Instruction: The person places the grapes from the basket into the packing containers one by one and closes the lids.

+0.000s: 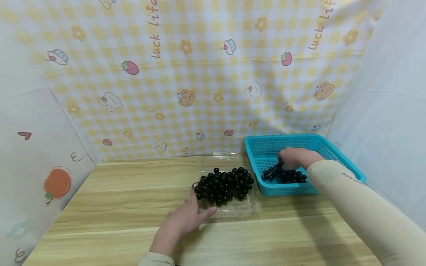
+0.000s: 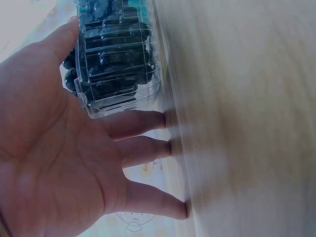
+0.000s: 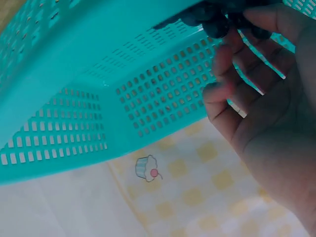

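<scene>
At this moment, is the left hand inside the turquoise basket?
No: the left hand is at the clear plastic container of black grapes, and the right hand is inside the turquoise basket.

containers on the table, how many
2: the clear plastic box by the left hand, and the blue basket right of it, with the right hand inside.

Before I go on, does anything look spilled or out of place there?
One small thing: the dark grapes in the clear container are heaped above its rim, and at the left end, beside the left hand, some, with a curved stem, seem to jut past the edge. I see none loose on the table.
</scene>
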Tool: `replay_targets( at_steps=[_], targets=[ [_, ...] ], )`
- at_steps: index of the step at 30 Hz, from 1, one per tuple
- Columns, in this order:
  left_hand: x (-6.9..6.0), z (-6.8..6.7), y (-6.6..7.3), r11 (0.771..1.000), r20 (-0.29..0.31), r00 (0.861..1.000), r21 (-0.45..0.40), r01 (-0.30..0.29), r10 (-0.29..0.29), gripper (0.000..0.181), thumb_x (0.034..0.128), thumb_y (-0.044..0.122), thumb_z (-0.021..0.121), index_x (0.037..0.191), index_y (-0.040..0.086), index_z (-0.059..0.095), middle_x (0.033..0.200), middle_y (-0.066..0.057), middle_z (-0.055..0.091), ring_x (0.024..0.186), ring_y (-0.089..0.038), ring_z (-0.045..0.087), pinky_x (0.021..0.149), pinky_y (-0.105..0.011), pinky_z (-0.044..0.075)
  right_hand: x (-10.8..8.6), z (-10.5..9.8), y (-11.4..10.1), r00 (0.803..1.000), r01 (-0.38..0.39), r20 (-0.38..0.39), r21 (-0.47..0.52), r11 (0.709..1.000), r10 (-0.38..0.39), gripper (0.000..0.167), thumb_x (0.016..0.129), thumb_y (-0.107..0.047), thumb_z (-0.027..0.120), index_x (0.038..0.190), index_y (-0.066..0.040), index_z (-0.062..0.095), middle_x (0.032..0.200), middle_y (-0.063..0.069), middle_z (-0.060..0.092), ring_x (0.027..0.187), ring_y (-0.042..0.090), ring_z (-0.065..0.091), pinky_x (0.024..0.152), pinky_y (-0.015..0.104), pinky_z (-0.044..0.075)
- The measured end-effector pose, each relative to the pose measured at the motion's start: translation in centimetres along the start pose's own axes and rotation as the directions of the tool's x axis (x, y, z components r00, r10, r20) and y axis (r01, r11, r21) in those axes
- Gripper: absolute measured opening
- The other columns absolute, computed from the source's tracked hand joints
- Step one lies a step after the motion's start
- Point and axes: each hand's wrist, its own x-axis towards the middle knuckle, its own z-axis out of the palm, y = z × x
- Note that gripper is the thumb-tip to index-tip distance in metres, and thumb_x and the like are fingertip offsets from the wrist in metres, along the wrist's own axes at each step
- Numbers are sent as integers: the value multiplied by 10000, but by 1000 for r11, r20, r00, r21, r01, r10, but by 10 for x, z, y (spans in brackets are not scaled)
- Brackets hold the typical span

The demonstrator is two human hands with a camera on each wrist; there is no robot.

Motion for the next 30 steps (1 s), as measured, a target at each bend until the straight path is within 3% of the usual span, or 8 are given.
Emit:
replay_targets(
  at_steps=[6,10,13,17,20,25,27,30],
  targets=[
    [-1,-1,1,1000,1,1000,1,-3,3,1288,904,870,518,1693,-27,37,1612,-320,454,1461,-542,492,1120,-924,172,-9,5,10,990,-109,97,99,989,100,786,1021,-423,696,1556,92,436,1584,378,445,1402,565,504,1014,629,571],
    [-1,-2,3,1000,4,1000,2,-5,5,1277,911,862,519,1693,-28,43,1616,-317,451,1467,-538,488,1122,-924,170,-20,10,19,971,-175,177,76,982,159,999,932,-568,763,1560,120,400,1596,402,406,1400,575,497,1097,693,493],
    [-1,-2,3,1000,5,1000,5,-8,8,1282,909,865,518,1690,-36,45,1611,-323,455,1462,-542,491,1117,-928,171,-24,16,24,964,-173,217,67,983,154,744,959,-503,757,1364,96,579,1359,324,628,1117,408,699,948,571,587],
    [-2,-3,3,1000,4,1000,11,-2,2,1292,905,870,515,1688,-43,42,1604,-327,461,1458,-544,494,1112,-927,186,-26,23,27,969,-137,215,71,988,119,306,1018,-393,710,1008,-96,638,903,72,635,777,202,616,710,377,494],
    [-2,-3,2,1000,6,1000,11,3,-3,1287,909,866,516,1689,-38,36,1607,-325,459,1464,-541,490,1117,-924,187,-25,28,30,975,-115,199,85,990,96,263,1038,-352,687,1024,-95,631,897,64,606,813,223,573,713,386,462],
    [-1,-1,0,1000,10,1000,18,3,-4,1292,908,871,511,1688,-42,36,1605,-341,450,1461,-555,482,1106,-932,183,-24,33,36,979,-98,188,115,989,75,500,1047,-360,663,1298,68,606,1238,266,657,1120,420,655,909,544,580],
    [0,0,-1,1000,9,1000,21,3,-3,1292,908,873,508,1689,-39,31,1607,-342,446,1467,-556,474,1105,-932,187,-23,35,37,979,-93,190,123,988,69,504,1047,-379,656,1252,81,620,1165,239,670,1069,387,667,897,523,590],
    [0,1,-2,1000,9,1000,21,2,-2,1291,907,878,500,1691,-31,25,1613,-334,444,1486,-549,454,1108,-931,183,-22,37,36,978,-92,199,136,986,64,408,1042,-391,664,1036,16,645,886,88,601,809,224,574,744,396,533]
  ],
)
